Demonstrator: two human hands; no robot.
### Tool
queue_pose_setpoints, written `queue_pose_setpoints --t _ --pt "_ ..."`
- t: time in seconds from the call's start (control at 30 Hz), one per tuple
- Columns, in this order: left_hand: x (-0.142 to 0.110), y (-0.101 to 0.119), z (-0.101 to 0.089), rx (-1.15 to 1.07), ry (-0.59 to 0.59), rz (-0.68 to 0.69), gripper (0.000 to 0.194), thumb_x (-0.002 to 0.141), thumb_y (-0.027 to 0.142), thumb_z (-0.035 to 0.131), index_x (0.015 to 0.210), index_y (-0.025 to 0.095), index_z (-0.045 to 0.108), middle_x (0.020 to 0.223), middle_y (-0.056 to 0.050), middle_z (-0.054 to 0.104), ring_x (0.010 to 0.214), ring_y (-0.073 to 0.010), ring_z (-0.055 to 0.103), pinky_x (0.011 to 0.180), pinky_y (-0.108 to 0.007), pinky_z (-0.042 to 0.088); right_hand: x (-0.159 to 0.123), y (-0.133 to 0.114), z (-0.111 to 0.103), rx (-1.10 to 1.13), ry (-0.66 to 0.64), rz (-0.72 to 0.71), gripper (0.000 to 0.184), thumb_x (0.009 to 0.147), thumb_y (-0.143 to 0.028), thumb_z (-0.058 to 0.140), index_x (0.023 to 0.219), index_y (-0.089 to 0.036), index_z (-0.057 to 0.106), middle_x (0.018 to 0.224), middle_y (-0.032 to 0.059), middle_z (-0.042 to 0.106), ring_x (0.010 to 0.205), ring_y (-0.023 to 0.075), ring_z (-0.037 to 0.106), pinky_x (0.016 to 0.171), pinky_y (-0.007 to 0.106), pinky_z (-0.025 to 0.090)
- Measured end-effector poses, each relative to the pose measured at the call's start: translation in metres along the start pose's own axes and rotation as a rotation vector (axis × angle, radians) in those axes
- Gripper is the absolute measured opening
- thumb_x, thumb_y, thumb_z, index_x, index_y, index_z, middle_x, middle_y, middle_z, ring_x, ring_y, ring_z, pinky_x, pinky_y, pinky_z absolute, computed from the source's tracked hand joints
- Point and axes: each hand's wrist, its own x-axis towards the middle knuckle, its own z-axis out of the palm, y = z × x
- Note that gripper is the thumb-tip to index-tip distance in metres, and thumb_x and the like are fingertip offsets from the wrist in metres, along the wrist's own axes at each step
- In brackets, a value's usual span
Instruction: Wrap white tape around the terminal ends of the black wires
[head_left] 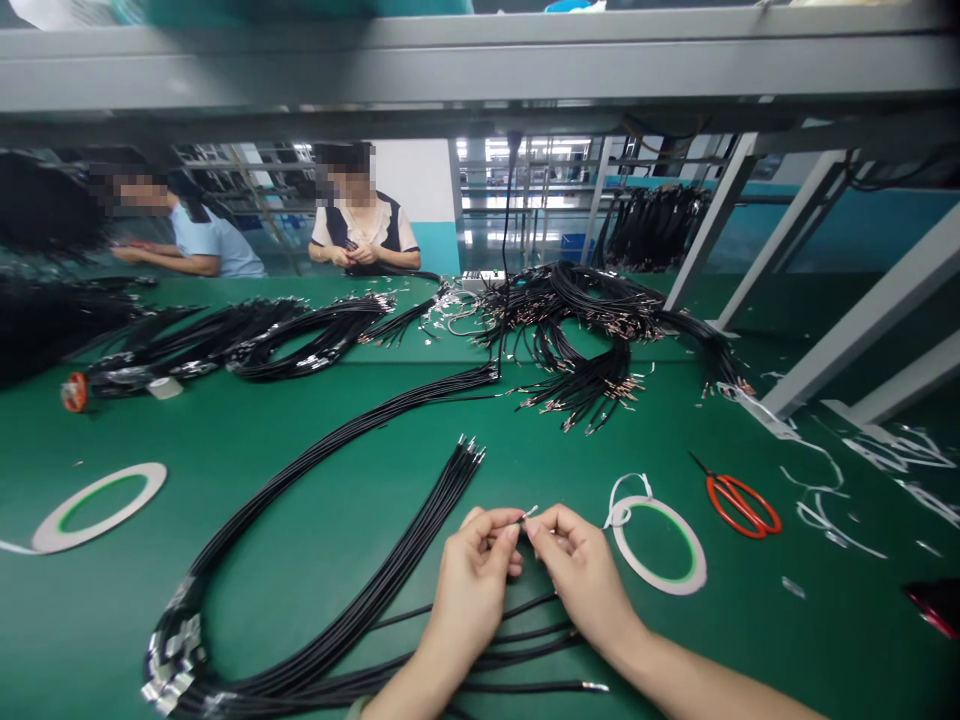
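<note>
My left hand (480, 565) pinches the end of a thin black cable (523, 519) between thumb and fingers. Close against it, my right hand (574, 560) has its thumb and forefinger closed at the same cable's silvery tip. Whether the right fingers also hold a strip of tape is too small to make out. Below both wrists run several loose black cables (517, 687) of a long bundle (300, 470). That bundle curves round at the left, where shiny clear wrapping (176, 660) binds it. Its other cut ends (469, 452) lie up and left of my hands.
A white tape roll (697, 545) and orange-handled scissors (742, 505) lie to the right, another tape roll (101, 508) at left. Coiled cables (585, 300) line the back of the green table (360, 415). Grey metal legs (870, 305) stand at right. Two people sit across.
</note>
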Motion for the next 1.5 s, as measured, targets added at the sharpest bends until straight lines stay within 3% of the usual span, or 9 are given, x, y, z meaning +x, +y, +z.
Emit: queue_pose_setpoints --t 0.1,0.3,0.57,0.9,1.17,1.3,1.5 --pt "0.002 -0.002 -0.001 -0.082 -0.002 -0.047 0.027 0.075 0.035 0.066 0.089 0.012 0.069 0.073 -0.002 0.059 0.052 -0.0093 0.056 0.052 -0.022 0.051 0.001 -0.001 0.001 -0.009 -0.006 -0.027 0.028 0.086 -0.039 0.057 0.070 -0.017 0.060 0.063 -0.0015 0.056 0.058 0.0130 0.049 0.054 0.023 0.037" --pt "0.001 0.000 -0.001 -0.063 -0.034 -0.010 0.027 0.076 0.036 0.066 0.092 0.014 0.068 0.074 -0.002 0.058 0.060 -0.0116 0.057 0.053 -0.022 0.050 0.000 0.004 0.000 -0.027 0.001 -0.019 0.027 0.088 -0.039 0.055 0.072 -0.017 0.059 0.065 -0.0012 0.057 0.059 0.0130 0.048 0.055 0.023 0.037" --pt "0.005 0.006 0.000 0.010 -0.022 0.001 0.023 0.080 0.037 0.063 0.081 0.014 0.064 0.064 0.001 0.057 0.052 -0.0079 0.047 0.046 -0.017 0.036 -0.002 0.002 0.000 -0.045 -0.015 -0.021 0.028 0.088 -0.038 0.055 0.071 -0.016 0.060 0.060 -0.0036 0.049 0.053 0.0105 0.040 0.050 0.022 0.031" --pt "0.007 0.004 0.001 -0.113 0.052 -0.040 0.025 0.081 0.039 0.063 0.079 0.015 0.060 0.056 0.006 0.049 0.045 -0.0047 0.036 0.041 -0.015 0.027 0.001 0.004 0.002 0.015 0.024 0.060 0.033 0.084 -0.041 0.060 0.103 -0.014 0.067 0.059 -0.0025 0.053 0.053 0.0118 0.044 0.050 0.023 0.033" --pt "0.010 -0.002 -0.009 -0.106 0.004 -0.046 0.027 0.074 0.034 0.070 0.090 0.013 0.065 0.073 -0.003 0.064 0.061 -0.0113 0.058 0.056 -0.021 0.048 0.002 0.006 0.003 0.026 0.060 0.036 0.026 0.082 -0.041 0.063 0.081 -0.015 0.064 0.062 -0.0006 0.058 0.056 0.0119 0.048 0.051 0.022 0.035" --pt "0.009 -0.004 -0.006 -0.053 0.043 -0.051 0.023 0.076 0.033 0.068 0.085 0.012 0.066 0.071 -0.004 0.066 0.059 -0.0125 0.061 0.056 -0.022 0.051 0.001 0.006 0.005 0.035 0.076 0.034 0.026 0.081 -0.040 0.064 0.077 -0.015 0.062 0.061 -0.0008 0.058 0.055 0.0115 0.049 0.050 0.021 0.036" --pt "0.011 -0.002 -0.004 -0.141 0.026 -0.099 0.025 0.072 0.035 0.071 0.079 0.011 0.065 0.061 -0.001 0.064 0.050 -0.0107 0.059 0.050 -0.020 0.049 0.001 0.006 0.004 0.033 0.069 0.020 0.024 0.081 -0.038 0.064 0.076 -0.014 0.062 0.063 0.0001 0.060 0.056 0.0117 0.051 0.052 0.021 0.038"
